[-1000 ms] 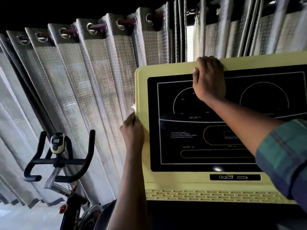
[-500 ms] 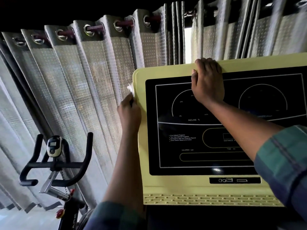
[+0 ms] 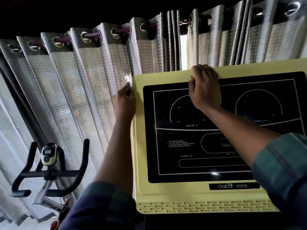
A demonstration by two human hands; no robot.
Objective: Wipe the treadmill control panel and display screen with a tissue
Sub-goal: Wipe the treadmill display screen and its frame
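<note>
Head view: "INCLINE %" display screen [image 3: 196,151]

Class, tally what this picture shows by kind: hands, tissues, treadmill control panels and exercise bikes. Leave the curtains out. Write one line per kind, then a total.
Hands: 2 (left hand, right hand)
Tissue: 1
Treadmill control panel: 1
Exercise bike: 1
Total: 5
</note>
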